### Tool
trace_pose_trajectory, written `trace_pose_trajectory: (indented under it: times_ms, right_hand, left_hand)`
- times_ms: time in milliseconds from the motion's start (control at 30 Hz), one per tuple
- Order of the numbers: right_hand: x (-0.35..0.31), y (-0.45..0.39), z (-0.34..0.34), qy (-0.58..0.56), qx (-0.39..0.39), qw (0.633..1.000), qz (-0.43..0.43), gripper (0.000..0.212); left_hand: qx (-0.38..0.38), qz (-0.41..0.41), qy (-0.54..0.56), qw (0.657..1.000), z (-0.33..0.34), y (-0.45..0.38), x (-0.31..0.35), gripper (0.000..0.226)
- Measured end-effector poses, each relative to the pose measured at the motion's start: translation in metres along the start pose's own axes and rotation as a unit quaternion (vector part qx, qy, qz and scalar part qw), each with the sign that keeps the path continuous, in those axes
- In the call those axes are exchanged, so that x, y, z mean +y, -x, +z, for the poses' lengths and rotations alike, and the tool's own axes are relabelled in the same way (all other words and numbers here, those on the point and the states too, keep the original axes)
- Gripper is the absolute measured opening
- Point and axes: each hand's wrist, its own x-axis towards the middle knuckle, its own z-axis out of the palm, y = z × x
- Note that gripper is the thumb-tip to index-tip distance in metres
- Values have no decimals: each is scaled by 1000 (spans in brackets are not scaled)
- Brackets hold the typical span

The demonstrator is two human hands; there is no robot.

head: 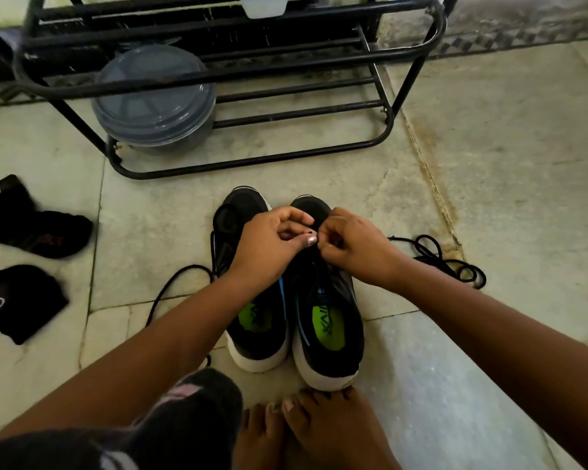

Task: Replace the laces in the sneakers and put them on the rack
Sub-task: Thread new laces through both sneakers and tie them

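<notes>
Two black sneakers with white soles and green insoles stand side by side on the floor, the left sneaker [252,334] and the right sneaker [330,337], toes pointing at the black metal rack [252,157]. My left hand [269,242] and my right hand [350,245] meet over the right sneaker's eyelets, fingers curled and pinching its black lace, which they mostly hide. A loose black lace [448,262] lies coiled right of the shoes. Another black lace [174,290] loops out from the left sneaker.
A grey lidded container [153,100] sits on the rack's lowest shelf. Two black socks [38,225] [21,300] lie on the tiled floor at left. My bare feet [313,429] touch the right sneaker's heel, and dark clothing [170,422] fills the bottom left.
</notes>
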Motion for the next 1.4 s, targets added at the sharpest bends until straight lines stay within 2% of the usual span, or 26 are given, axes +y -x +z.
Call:
trace_pose_trajectory:
  times_ms: [167,267,400,500,633,733,833,900,967,1033,1100,1167,1233,1400]
  right_hand:
    - [-3,7,-6,-12,3,1000,4,10]
    - [-8,9,-11,-23,22,999,-9,13]
    - [-9,14,-12,-26,16,1000,0,18]
    - [-14,17,-14,-39,33,999,1,15]
    - [-31,18,-28,-154,94,983,-12,14]
    - [-29,18,-29,-202,80,976,20,16]
    - [-15,17,-23,-134,102,983,69,15]
    - [-9,19,-22,-42,67,991,108,5]
    - [-8,24,-17,63,5,990,125,22]
    - [-15,28,-8,113,-34,985,128,38]
    - [-21,29,0,137,-53,979,143,40]
    - [-23,28,2,150,-57,975,156,30]
    - [-20,27,-2,152,-33,975,157,11]
    - [-20,28,-14,198,-41,963,177,13]
  left_hand:
    - [-26,-18,43,999,0,1,-2,14]
    - [19,-25,86,996,-1,-1,1,10]
    - [91,-1,133,987,-6,-3,15,17]
    - [33,-3,111,993,-7,-1,25,15]
    - [-95,-59,167,980,-7,8,26,16]
    - [-123,-76,181,973,-9,11,21,11]
    - [-95,-88,153,980,-9,9,19,10]
    - [-79,-90,146,982,-6,8,19,11]
    - [-64,-90,131,985,-2,8,21,13]
    - [-54,-93,123,986,1,6,23,16]
    - [-52,-99,132,985,2,5,25,16]
    - [-55,-102,152,981,3,5,29,15]
    - [-52,-100,178,978,2,5,36,17]
    - [-30,-51,331,942,-16,3,69,19]
